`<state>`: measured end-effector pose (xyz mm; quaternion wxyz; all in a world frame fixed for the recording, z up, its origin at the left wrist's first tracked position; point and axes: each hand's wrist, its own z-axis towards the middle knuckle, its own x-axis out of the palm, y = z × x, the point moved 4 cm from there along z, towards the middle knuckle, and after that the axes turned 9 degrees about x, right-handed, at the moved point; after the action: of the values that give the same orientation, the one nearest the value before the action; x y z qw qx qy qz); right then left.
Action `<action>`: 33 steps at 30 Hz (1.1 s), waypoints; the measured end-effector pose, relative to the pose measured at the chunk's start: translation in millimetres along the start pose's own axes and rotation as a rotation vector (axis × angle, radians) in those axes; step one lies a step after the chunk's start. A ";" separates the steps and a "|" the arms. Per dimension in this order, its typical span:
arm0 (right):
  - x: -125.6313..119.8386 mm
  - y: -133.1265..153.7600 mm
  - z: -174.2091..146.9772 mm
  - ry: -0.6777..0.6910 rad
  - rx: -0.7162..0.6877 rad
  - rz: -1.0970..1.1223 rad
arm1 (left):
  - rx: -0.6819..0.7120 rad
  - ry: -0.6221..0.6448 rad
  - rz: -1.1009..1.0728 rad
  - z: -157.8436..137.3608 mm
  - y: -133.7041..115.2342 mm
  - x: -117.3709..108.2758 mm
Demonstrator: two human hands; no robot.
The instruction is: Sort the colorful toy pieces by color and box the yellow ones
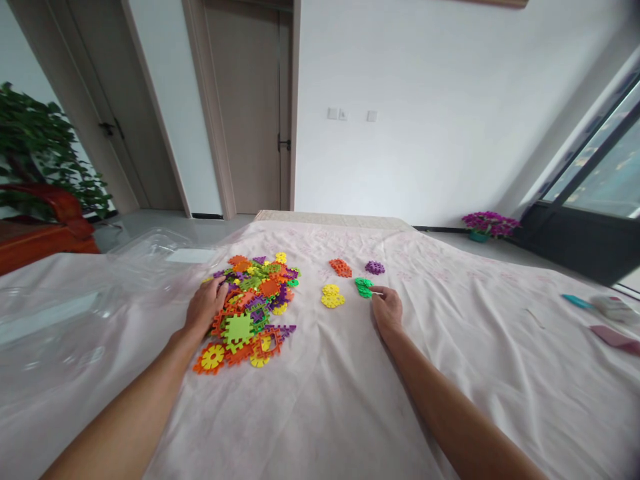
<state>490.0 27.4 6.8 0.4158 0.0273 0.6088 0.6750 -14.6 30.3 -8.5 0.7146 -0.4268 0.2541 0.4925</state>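
Observation:
A mixed pile of plastic interlocking pieces (255, 287) in orange, yellow, green and purple lies left of centre on the bed-like surface. My left hand (204, 305) is at the pile's left edge, fingers bent together against the pieces; whatever they grip is hidden. Over to the right, my right hand (387, 310) pinches with thumb and forefinger at the right edge of a small green stack of flower-shaped pieces (363, 287). Nearby lie a yellow group of flower-shaped pieces (332, 297), an orange group (341, 268) and a purple group (375, 267).
Clear plastic containers (157, 257) stand at the left on the pale wrinkled cloth (310, 407). A blue object (577, 301) and a pink one (615, 338) lie far right. A wooden chair (60, 217) is at the left, and purple flowers (493, 223) stand on the floor beyond.

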 end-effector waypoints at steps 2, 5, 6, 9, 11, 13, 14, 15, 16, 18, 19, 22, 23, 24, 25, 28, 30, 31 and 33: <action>0.0 1.0 -0.5 0.002 -0.003 0.007 | 0.008 0.000 0.009 -0.1 -0.4 0.2; 0.8 2.1 -0.7 0.009 -0.004 0.010 | 0.017 0.000 0.015 -0.5 -0.4 0.5; 1.2 2.2 -0.6 0.012 -0.004 0.009 | 0.020 0.003 0.013 -0.7 -0.5 0.7; 2.0 1.8 -0.2 0.017 -0.003 -0.003 | 0.016 0.008 0.014 -1.1 -1.1 0.5; 1.9 0.7 0.1 0.013 -0.006 -0.014 | 0.014 0.011 0.021 -0.9 -2.1 0.0; 1.4 -1.0 0.5 0.005 -0.008 -0.023 | 0.014 0.015 0.029 -0.3 -3.7 -0.5; 1.0 -1.8 0.7 0.003 -0.008 -0.026 | 0.013 0.019 0.031 0.1 -4.7 -0.6; 0.6 -2.7 0.9 0.001 -0.007 -0.027 | 0.008 0.023 0.032 0.5 -5.7 -0.7; 0.3 -3.4 1.0 0.003 -0.005 -0.026 | 0.000 0.028 0.034 1.0 -6.6 -0.6; -0.3 -4.5 1.3 0.006 -0.001 -0.021 | -0.014 0.038 0.041 2.1 -8.5 -0.5; -0.7 -4.7 1.4 0.005 0.001 -0.017 | -0.019 0.040 0.045 2.7 -9.4 -0.4; -1.8 -5.2 2.1 0.003 0.009 -0.011 | -0.031 0.040 0.052 4.4 -11.4 -0.3; -2.1 -5.3 2.4 0.005 0.015 -0.011 | -0.032 0.041 0.053 5.0 -12.0 -0.2; -2.5 -5.5 2.6 0.008 0.020 -0.011 | -0.032 0.042 0.055 5.6 -12.5 -0.2; -2.9 -5.5 2.6 0.011 0.025 -0.009 | -0.030 0.044 0.055 6.1 -13.2 -0.1; -5.1 -4.9 1.7 0.018 0.028 0.004 | -0.026 0.044 0.062 7.4 -15.3 -0.1; -7.0 -4.7 0.4 0.028 0.035 0.013 | -0.026 0.042 0.070 8.1 -16.6 0.0; -8.0 -5.0 -0.2 0.033 0.043 0.016 | -0.025 0.041 0.072 8.3 -17.0 0.0; -9.8 -5.7 -1.4 0.038 0.055 0.025 | -0.020 0.037 0.071 8.8 -17.6 0.1</action>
<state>498.7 20.0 6.3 0.3947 0.0337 0.6346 0.6636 1.2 35.3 2.1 0.6876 -0.4336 0.2775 0.5120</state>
